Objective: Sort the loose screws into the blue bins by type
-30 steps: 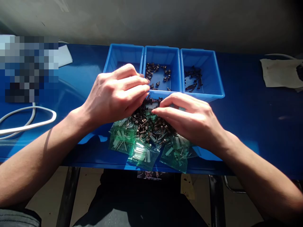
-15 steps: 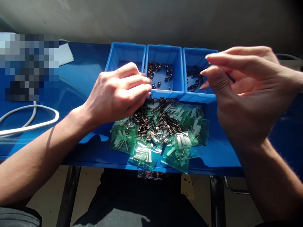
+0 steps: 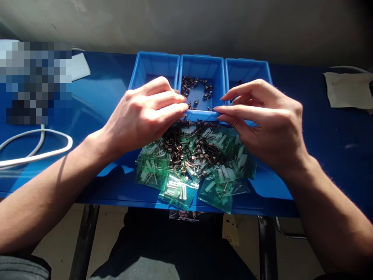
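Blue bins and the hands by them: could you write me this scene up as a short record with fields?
Left hand: at the front of the bins; grip hidden
Right hand: fingertips at the middle bin's front rim; any held item unclear
Middle bin: scattered dark screws
Right bin: contents mostly hidden by the hand
Left bin: front part hidden
Before bins: loose screw pile, green-tinted packets

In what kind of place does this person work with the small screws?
Probably a workshop or sorting bench: three blue bins stand side by side, loose screws are heaped in front of them, and green plastic packets lie around the heap on a blue table.
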